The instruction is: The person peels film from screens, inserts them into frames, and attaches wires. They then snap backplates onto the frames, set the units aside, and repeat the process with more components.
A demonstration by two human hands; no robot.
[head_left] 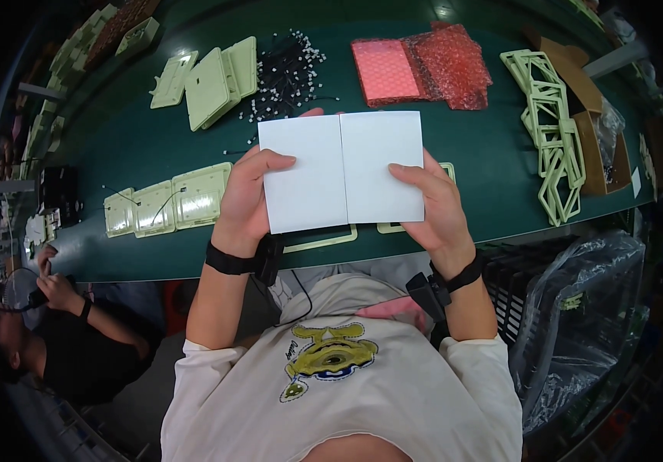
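Two flat white rectangular panels meet edge to edge in front of me, above the table. My left hand [245,192] grips the left panel [307,181], its thumb on the face and its fingers behind. My right hand [443,202] holds the right panel [381,189] the same way, its thumb near the outer edge. A thin dark seam runs between the panels. Partly hidden beneath them lies a pale green frame [322,239]. What is behind the panels does not show.
On the green table [301,266], pale green covers [174,204] line the left. Farther back lie green housings [212,88], black cables with white connectors [289,73] and pink bubble wrap [451,65]. Stacked frames [551,131] and a cardboard box [593,146] stand right. A co-worker [77,331] sits left.
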